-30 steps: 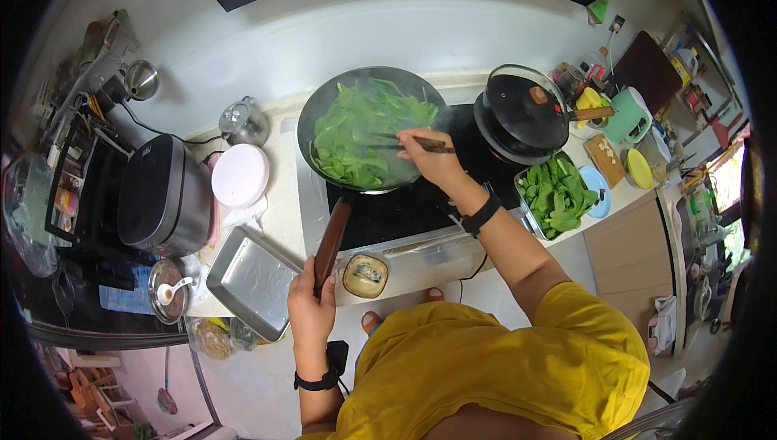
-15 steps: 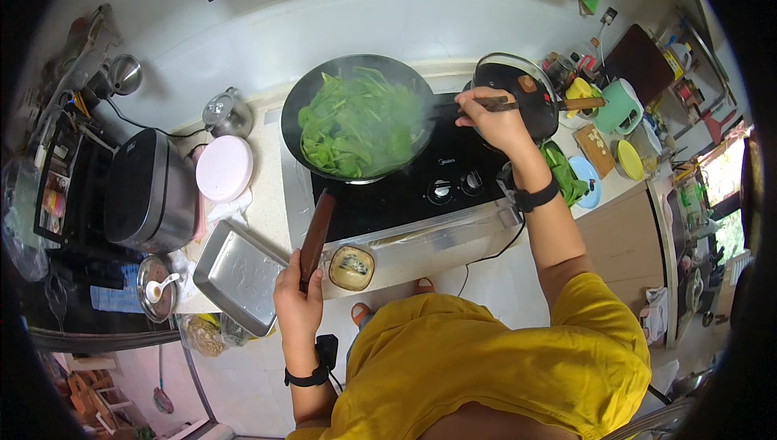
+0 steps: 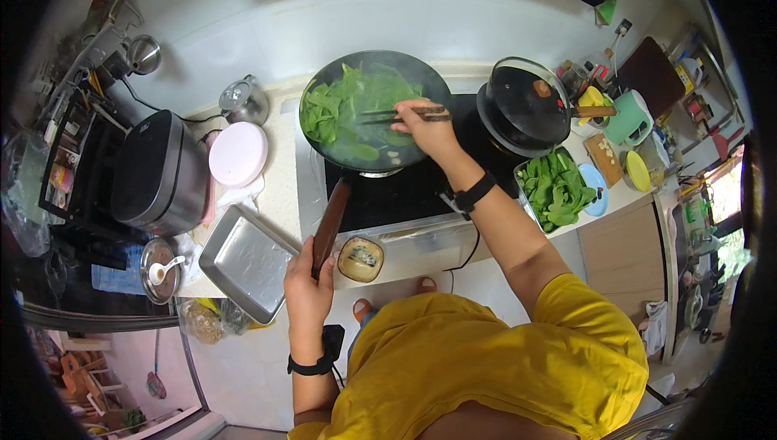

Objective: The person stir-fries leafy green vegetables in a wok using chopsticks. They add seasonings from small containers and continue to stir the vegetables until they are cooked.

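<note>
currently, left hand grasps the brown handle of the wok, fingers wrapped round its near end. right hand is over the right part of the wok, fingers closed on dark chopsticks; their tips point left over the leafy greens. contact between tips and leaves: cannot tell through the steam. greens lie inside the wok, mostly toward its left and far side; a few small pale pieces show near its front wall. wok sits on the left of the black stove. a lidded pan stands to its right. more leaves fill a container on the worktop, right of the stove. small square dish just beside the handle; metal tray left of it.
</note>
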Tool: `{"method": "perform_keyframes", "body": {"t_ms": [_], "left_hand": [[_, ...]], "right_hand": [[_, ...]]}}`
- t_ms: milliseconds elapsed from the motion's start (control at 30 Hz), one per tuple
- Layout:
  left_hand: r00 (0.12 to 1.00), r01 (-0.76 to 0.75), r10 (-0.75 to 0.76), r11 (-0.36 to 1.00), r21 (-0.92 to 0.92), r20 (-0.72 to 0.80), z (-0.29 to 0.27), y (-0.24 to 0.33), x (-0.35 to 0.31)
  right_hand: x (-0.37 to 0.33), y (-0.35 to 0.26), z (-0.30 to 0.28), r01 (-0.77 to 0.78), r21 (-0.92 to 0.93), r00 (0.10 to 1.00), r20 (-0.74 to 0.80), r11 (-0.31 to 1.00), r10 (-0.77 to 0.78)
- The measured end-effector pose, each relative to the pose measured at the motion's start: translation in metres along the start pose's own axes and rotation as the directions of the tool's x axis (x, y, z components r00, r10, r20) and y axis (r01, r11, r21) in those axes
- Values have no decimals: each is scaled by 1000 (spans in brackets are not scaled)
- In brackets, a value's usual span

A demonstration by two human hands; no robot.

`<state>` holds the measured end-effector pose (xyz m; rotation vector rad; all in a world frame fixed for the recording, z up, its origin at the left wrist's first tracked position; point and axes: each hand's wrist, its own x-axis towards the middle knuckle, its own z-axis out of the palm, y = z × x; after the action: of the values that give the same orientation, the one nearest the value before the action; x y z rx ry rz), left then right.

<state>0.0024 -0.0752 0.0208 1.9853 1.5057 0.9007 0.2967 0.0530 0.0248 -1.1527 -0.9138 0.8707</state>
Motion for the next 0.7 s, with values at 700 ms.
{"method": "perform_keyframes", "body": {"t_ms": [700], "left_hand": [[999, 4, -4, 1000, 12, 42, 2, 1, 0]], "right_hand": [[-30, -55, -59, -138, -103, 987, 69, 985, 146]]}}
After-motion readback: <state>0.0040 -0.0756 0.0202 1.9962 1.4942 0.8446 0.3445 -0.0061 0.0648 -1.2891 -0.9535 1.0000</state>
